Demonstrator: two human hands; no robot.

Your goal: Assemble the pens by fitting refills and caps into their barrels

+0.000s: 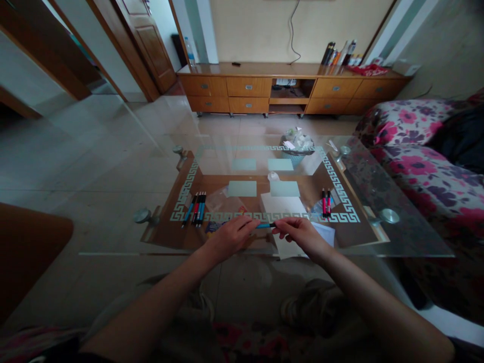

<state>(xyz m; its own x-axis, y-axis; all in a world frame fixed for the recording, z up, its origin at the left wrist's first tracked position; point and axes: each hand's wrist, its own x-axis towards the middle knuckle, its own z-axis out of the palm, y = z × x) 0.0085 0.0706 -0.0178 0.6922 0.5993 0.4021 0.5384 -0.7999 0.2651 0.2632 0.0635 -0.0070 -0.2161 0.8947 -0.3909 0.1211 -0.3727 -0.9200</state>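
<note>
A blue pen (pixel 264 226) with a dark grip lies level between my hands, above the near part of the glass table (pixel 242 156). My left hand (pixel 237 233) is closed around its left part. At the dark right end, the fingers of my right hand (pixel 297 232) pinch the pen. To the left, several blue and red pens (pixel 195 207) with black ends lie side by side on the glass. Two red pens (pixel 326 203) lie beside each other to the right of my right hand.
Under the glass, papers (pixel 283 204) and plastic packets rest on a brown shelf. Beyond the table stands a full waste basket (pixel 298 156). A flowered sofa (pixel 427 166) is at right, and a wooden cabinet (pixel 247 89) runs along the wall.
</note>
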